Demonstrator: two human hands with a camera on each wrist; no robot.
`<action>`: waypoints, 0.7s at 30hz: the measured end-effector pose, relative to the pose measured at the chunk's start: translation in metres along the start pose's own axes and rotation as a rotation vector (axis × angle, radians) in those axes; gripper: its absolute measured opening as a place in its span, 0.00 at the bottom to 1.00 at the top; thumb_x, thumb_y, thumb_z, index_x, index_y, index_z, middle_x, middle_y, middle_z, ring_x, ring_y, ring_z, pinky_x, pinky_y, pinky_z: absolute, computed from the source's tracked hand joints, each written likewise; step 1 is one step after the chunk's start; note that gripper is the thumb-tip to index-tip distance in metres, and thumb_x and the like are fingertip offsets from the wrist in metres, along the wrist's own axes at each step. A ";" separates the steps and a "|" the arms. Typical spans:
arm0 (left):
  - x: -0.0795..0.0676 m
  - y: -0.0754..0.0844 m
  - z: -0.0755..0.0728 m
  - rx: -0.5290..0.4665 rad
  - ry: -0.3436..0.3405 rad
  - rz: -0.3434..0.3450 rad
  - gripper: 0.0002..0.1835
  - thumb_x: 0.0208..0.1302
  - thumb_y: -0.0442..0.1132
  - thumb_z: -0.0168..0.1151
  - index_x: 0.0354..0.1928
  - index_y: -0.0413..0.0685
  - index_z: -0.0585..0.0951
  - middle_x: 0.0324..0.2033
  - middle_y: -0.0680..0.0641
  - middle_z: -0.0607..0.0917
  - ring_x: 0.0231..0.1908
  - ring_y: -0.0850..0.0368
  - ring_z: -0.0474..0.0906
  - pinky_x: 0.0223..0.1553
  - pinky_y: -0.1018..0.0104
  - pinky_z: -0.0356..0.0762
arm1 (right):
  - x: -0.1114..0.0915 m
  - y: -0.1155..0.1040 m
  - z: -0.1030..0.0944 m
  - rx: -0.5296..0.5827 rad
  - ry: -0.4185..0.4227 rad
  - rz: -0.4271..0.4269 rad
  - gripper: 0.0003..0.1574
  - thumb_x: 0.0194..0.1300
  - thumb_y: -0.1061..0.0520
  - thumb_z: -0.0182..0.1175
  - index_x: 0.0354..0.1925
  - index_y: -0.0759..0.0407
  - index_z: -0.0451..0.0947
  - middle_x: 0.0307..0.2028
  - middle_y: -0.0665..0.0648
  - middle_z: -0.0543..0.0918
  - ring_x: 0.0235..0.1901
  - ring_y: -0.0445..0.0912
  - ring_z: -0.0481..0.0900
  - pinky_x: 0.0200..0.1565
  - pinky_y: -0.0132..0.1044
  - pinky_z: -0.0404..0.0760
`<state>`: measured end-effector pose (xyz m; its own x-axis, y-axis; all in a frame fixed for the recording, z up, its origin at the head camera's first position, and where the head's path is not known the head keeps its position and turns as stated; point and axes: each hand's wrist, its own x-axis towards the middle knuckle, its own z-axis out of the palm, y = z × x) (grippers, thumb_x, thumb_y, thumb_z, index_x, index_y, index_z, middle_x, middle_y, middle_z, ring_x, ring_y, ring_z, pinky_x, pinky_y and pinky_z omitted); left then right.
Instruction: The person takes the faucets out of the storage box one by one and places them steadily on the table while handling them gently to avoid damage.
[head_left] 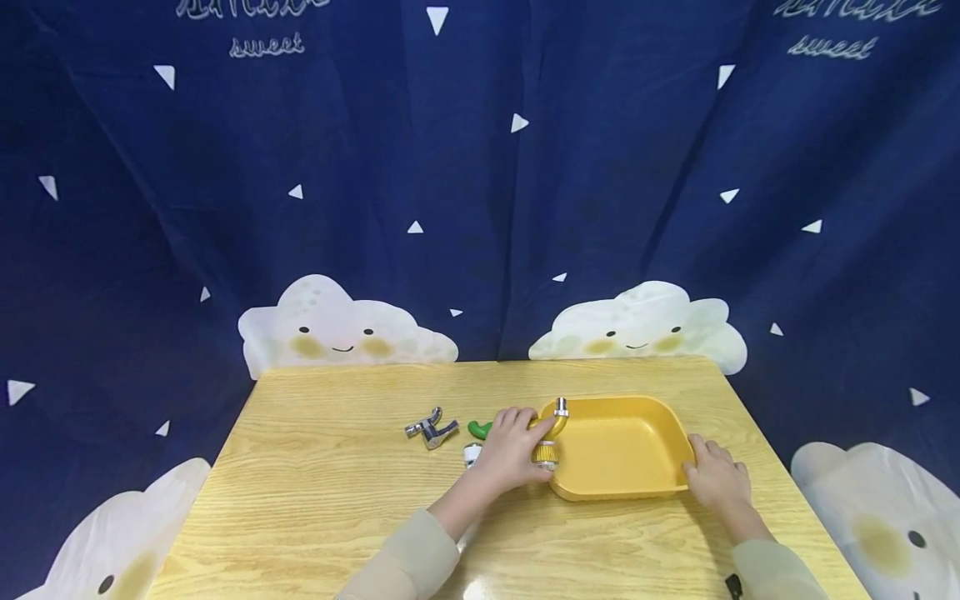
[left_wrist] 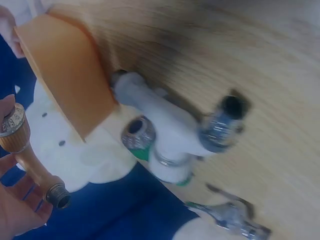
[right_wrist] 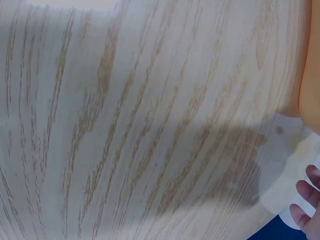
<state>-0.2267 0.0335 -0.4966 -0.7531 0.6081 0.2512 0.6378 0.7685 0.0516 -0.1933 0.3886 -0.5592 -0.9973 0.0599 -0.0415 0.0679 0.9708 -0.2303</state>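
Note:
My left hand (head_left: 513,450) grips a yellow tap (head_left: 557,427) with a ribbed yellow collar and a silver threaded end, at the left rim of a yellow basin (head_left: 618,450). In the left wrist view, fingers wrap the yellow tap (left_wrist: 32,167). My right hand (head_left: 718,475) holds the basin's right rim, thumb over the edge; the right wrist view shows only some loosely curled fingers (right_wrist: 307,200). A white tap (left_wrist: 162,112) lies beside the left hand, mostly covered by it in the head view. Next to it is a green-ended tap (head_left: 478,429).
A chrome tap (head_left: 432,429) lies on the wooden table (head_left: 322,467), left of the other taps. Behind the table hangs a dark blue curtain (head_left: 450,167) with white clouds. A small black object (head_left: 733,586) shows by the right sleeve.

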 end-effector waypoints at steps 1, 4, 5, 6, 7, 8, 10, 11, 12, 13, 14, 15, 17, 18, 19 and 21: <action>-0.004 -0.004 0.000 -0.011 0.001 -0.009 0.43 0.41 0.64 0.66 0.63 0.61 0.67 0.51 0.49 0.72 0.52 0.52 0.66 0.58 0.56 0.61 | 0.000 0.000 0.000 0.002 -0.001 0.000 0.30 0.65 0.53 0.41 0.62 0.66 0.55 0.53 0.73 0.66 0.51 0.68 0.63 0.44 0.66 0.61; -0.016 -0.015 0.001 -0.052 0.013 -0.039 0.43 0.40 0.62 0.67 0.63 0.60 0.68 0.52 0.47 0.72 0.53 0.50 0.66 0.58 0.54 0.60 | 0.000 0.000 0.000 0.006 -0.007 0.002 0.31 0.65 0.53 0.41 0.62 0.66 0.54 0.53 0.73 0.66 0.51 0.68 0.62 0.45 0.66 0.61; -0.020 -0.018 0.002 -0.066 0.019 -0.050 0.43 0.40 0.61 0.67 0.63 0.59 0.68 0.51 0.47 0.72 0.53 0.50 0.66 0.58 0.54 0.60 | 0.001 0.001 0.000 0.008 -0.008 0.003 0.31 0.65 0.53 0.41 0.62 0.66 0.54 0.53 0.73 0.65 0.51 0.68 0.62 0.45 0.66 0.61; -0.024 -0.022 0.002 -0.078 0.026 -0.060 0.43 0.40 0.60 0.67 0.62 0.59 0.68 0.51 0.47 0.72 0.53 0.50 0.66 0.58 0.54 0.60 | 0.001 0.001 0.000 0.009 -0.008 0.003 0.30 0.66 0.53 0.41 0.62 0.66 0.54 0.53 0.73 0.66 0.51 0.68 0.62 0.45 0.66 0.61; -0.028 -0.026 0.002 -0.093 0.035 -0.069 0.43 0.39 0.60 0.68 0.62 0.58 0.69 0.51 0.47 0.72 0.53 0.50 0.66 0.58 0.53 0.59 | 0.001 0.001 0.000 0.011 -0.008 0.005 0.30 0.66 0.53 0.41 0.62 0.66 0.54 0.53 0.73 0.66 0.51 0.68 0.62 0.45 0.66 0.61; -0.032 -0.030 0.003 -0.107 0.048 -0.073 0.43 0.39 0.60 0.69 0.62 0.58 0.69 0.51 0.47 0.73 0.53 0.49 0.67 0.58 0.52 0.60 | 0.001 0.001 0.000 0.012 -0.007 0.006 0.30 0.66 0.53 0.41 0.62 0.66 0.55 0.53 0.73 0.66 0.51 0.68 0.63 0.45 0.66 0.61; -0.040 -0.038 0.004 -0.121 0.061 -0.086 0.44 0.37 0.60 0.69 0.62 0.58 0.69 0.51 0.47 0.73 0.52 0.49 0.67 0.58 0.52 0.60 | 0.002 0.002 0.001 0.012 -0.003 0.009 0.30 0.65 0.53 0.41 0.62 0.65 0.55 0.52 0.72 0.66 0.51 0.68 0.63 0.44 0.66 0.61; -0.044 -0.041 0.004 -0.126 0.066 -0.093 0.44 0.37 0.60 0.70 0.62 0.58 0.69 0.51 0.47 0.73 0.52 0.49 0.67 0.58 0.52 0.60 | 0.002 0.002 0.001 0.011 -0.001 0.009 0.30 0.65 0.53 0.41 0.62 0.65 0.55 0.52 0.72 0.67 0.51 0.68 0.63 0.44 0.66 0.61; -0.048 -0.045 0.004 -0.130 0.068 -0.099 0.45 0.36 0.60 0.70 0.62 0.58 0.69 0.51 0.47 0.73 0.52 0.49 0.67 0.58 0.51 0.60 | 0.002 0.003 0.002 0.009 0.002 0.009 0.30 0.65 0.53 0.41 0.62 0.65 0.55 0.52 0.72 0.67 0.51 0.68 0.63 0.44 0.66 0.62; -0.051 -0.049 0.005 -0.136 0.070 -0.106 0.45 0.36 0.60 0.70 0.62 0.58 0.70 0.51 0.47 0.73 0.52 0.49 0.67 0.59 0.51 0.59 | 0.003 0.003 0.002 0.009 0.001 0.010 0.30 0.65 0.53 0.41 0.62 0.65 0.55 0.52 0.72 0.67 0.51 0.68 0.63 0.44 0.66 0.61; -0.055 -0.052 0.005 -0.139 0.071 -0.114 0.45 0.36 0.60 0.71 0.62 0.57 0.70 0.51 0.47 0.73 0.52 0.49 0.67 0.59 0.51 0.59 | 0.003 0.004 0.002 0.009 0.001 0.010 0.30 0.65 0.53 0.41 0.62 0.66 0.55 0.52 0.72 0.67 0.51 0.68 0.63 0.44 0.66 0.61; -0.059 -0.056 0.006 -0.141 0.067 -0.125 0.44 0.36 0.59 0.70 0.61 0.57 0.70 0.51 0.46 0.73 0.52 0.48 0.67 0.58 0.51 0.59 | 0.003 0.004 0.002 0.007 0.000 0.009 0.30 0.66 0.52 0.41 0.62 0.66 0.55 0.52 0.73 0.66 0.51 0.68 0.63 0.44 0.66 0.61; -0.066 -0.063 0.008 -0.150 0.065 -0.142 0.44 0.36 0.58 0.71 0.61 0.56 0.71 0.50 0.46 0.74 0.52 0.48 0.67 0.58 0.51 0.59 | 0.003 0.004 0.003 0.007 -0.001 0.010 0.31 0.66 0.52 0.41 0.62 0.66 0.55 0.53 0.73 0.66 0.51 0.69 0.63 0.45 0.67 0.61; -0.070 -0.066 0.009 -0.158 0.063 -0.150 0.43 0.36 0.57 0.71 0.60 0.55 0.71 0.50 0.45 0.74 0.52 0.47 0.67 0.58 0.50 0.59 | 0.003 0.004 0.003 0.007 -0.002 0.010 0.31 0.66 0.52 0.41 0.62 0.66 0.55 0.53 0.73 0.66 0.51 0.69 0.63 0.45 0.67 0.61; -0.074 -0.070 0.010 -0.164 0.062 -0.156 0.43 0.36 0.57 0.71 0.60 0.55 0.72 0.51 0.45 0.74 0.52 0.47 0.67 0.58 0.49 0.60 | 0.003 0.004 0.003 0.008 -0.003 0.011 0.31 0.66 0.52 0.41 0.62 0.66 0.55 0.53 0.74 0.66 0.51 0.69 0.62 0.45 0.67 0.61; -0.081 -0.078 0.014 -0.176 0.066 -0.160 0.42 0.35 0.56 0.71 0.59 0.53 0.72 0.51 0.44 0.74 0.52 0.46 0.67 0.57 0.48 0.60 | 0.003 0.004 0.003 0.008 -0.003 0.010 0.30 0.66 0.52 0.41 0.62 0.66 0.55 0.53 0.74 0.66 0.51 0.69 0.62 0.44 0.67 0.61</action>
<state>-0.2177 -0.0726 -0.5344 -0.8382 0.4625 0.2890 0.5339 0.8040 0.2619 -0.1958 0.3919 -0.5628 -0.9965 0.0692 -0.0467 0.0784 0.9683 -0.2374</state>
